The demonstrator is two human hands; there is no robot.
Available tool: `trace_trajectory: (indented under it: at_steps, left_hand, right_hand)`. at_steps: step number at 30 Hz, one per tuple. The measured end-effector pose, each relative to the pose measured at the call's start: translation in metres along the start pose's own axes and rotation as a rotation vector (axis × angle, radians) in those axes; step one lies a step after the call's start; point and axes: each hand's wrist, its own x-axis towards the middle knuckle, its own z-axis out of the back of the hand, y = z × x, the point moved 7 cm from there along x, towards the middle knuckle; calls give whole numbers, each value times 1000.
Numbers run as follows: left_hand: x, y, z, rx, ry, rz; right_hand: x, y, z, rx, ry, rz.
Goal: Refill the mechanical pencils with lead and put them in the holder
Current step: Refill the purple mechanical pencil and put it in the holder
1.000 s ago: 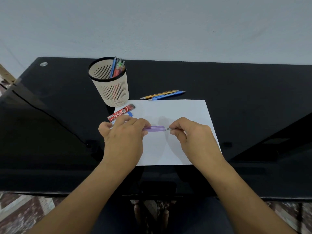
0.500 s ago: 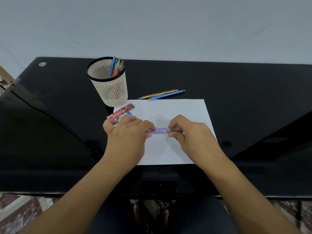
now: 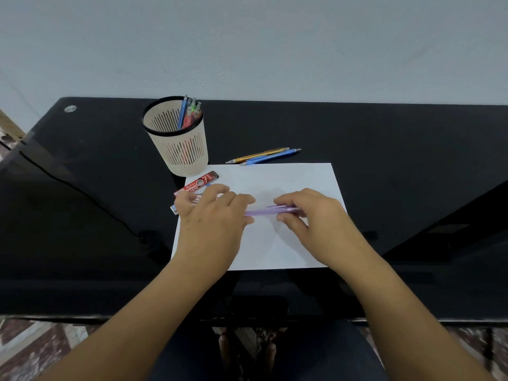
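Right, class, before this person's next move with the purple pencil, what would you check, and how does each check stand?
1. Purple pencil held firmly: ok, the right hand grips it over the paper.
2. Left hand holding the pencil's other end: cannot tell, blurred.
3. Lead loaded and cap on: cannot tell, the right hand's fingers cover one end.
4. Holder upright with room: ok.
5. Lead case closed: cannot tell, partly under the left hand.
6. All pencils in the holder: not ok, the yellow pencil and blue pencil lie on the table.
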Motion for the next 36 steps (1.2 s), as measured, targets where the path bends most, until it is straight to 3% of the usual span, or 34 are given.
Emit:
trace_trajectory:
  at_steps: [7, 12, 19, 36]
  left_hand:
    - [-1, 18, -17, 62, -26, 8]
    - [7, 22, -27, 79, 35, 16]
    - [5, 27, -36, 37, 27, 33]
    - [0, 28, -43, 15, 168, 102]
  right_hand:
    - [-1, 5, 34, 179, -202, 55]
    - [8, 16, 39, 62, -289, 73]
    - [30, 31, 40, -74, -310, 68]
    - [61, 18, 37, 91, -361, -149]
